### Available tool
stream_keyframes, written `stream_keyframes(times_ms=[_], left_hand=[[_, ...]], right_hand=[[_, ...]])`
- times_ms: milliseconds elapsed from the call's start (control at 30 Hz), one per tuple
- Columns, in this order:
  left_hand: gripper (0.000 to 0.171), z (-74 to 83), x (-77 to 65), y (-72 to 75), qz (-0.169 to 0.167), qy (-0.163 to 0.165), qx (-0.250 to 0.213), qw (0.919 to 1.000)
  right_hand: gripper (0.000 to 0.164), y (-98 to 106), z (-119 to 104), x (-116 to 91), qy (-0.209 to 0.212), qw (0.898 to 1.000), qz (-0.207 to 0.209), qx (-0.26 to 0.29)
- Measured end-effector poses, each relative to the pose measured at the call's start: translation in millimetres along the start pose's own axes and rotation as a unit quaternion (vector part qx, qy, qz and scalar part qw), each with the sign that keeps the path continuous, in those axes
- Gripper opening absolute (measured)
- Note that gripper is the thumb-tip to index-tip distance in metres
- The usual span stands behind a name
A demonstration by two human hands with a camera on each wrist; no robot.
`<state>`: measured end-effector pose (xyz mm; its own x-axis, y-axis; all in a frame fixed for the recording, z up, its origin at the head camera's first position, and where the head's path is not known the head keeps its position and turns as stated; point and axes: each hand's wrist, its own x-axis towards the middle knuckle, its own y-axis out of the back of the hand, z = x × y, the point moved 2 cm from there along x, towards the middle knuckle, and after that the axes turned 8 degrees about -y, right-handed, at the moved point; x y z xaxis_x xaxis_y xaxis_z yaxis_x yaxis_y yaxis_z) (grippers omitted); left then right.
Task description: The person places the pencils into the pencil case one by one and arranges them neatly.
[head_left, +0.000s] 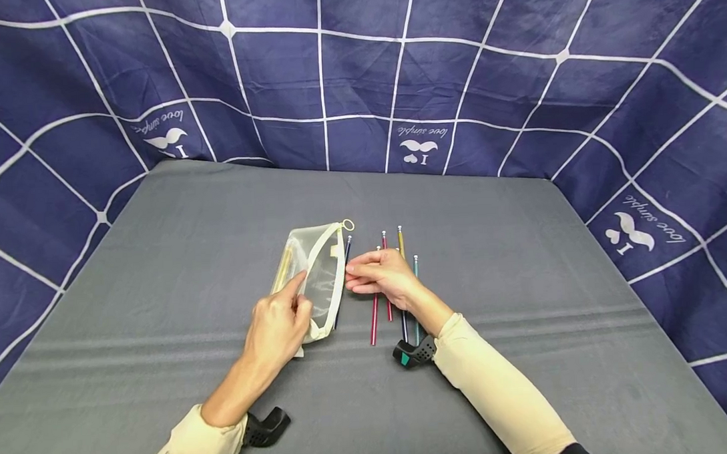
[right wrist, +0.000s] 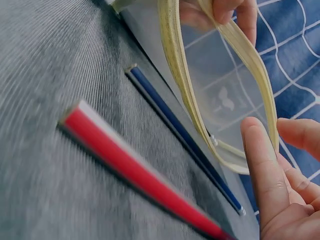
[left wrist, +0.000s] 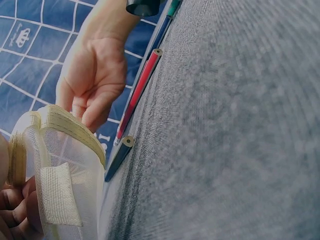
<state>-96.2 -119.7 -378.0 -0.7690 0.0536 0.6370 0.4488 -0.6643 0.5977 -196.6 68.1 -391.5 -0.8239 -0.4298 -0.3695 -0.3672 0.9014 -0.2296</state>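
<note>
A translucent mesh zip pouch (head_left: 326,292) with cream edging lies on the grey cloth, its mouth spread apart. At its left rim, my left hand (head_left: 279,323) pinches the edging, thumb and fingers on either side in the right wrist view. My right hand (head_left: 380,274) is at the opposite rim, its thumb and index finger around the edging (right wrist: 267,100). A yellowish strip shows through the pouch's left side; I cannot tell what it is. Just right of the pouch lies a blue pencil (right wrist: 175,130). A red pencil (head_left: 375,320) lies partly under the right hand.
More pencils lie beneath and beside the right forearm, among them a yellow pencil (head_left: 400,238) and a teal pencil (head_left: 416,272). A ring pull (head_left: 348,224) sits at the pouch's far end. Blue checked fabric (head_left: 358,73) hangs behind the grey surface (head_left: 490,236).
</note>
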Motion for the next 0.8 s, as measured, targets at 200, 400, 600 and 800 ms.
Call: stream_keyframes(times_ms=[200,400,600,800], left_hand=[[0.041,-1.6,-2.2,1.2,0.0,0.002,0.003,1.0],[0.041,-0.9,-2.2,1.2,-0.001,0.005,0.002,1.0],[0.042,-0.3,-1.8,-0.1,0.001,0.003,0.001,1.0],[0.042,-0.1,-1.2,0.5,0.004,-0.001,0.0,1.0]], right_hand=[[0.037,11.8,2.2,-4.0,0.012,1.0,0.019,0.007],[0.028,26.2,-0.2,-9.0,0.02,0.999,0.041,0.013],[0.026,43.0,-0.9,-16.9,0.026,0.998,0.058,0.013],[0.013,59.6,0.1,-25.3,0.039,0.996,0.078,0.02]])
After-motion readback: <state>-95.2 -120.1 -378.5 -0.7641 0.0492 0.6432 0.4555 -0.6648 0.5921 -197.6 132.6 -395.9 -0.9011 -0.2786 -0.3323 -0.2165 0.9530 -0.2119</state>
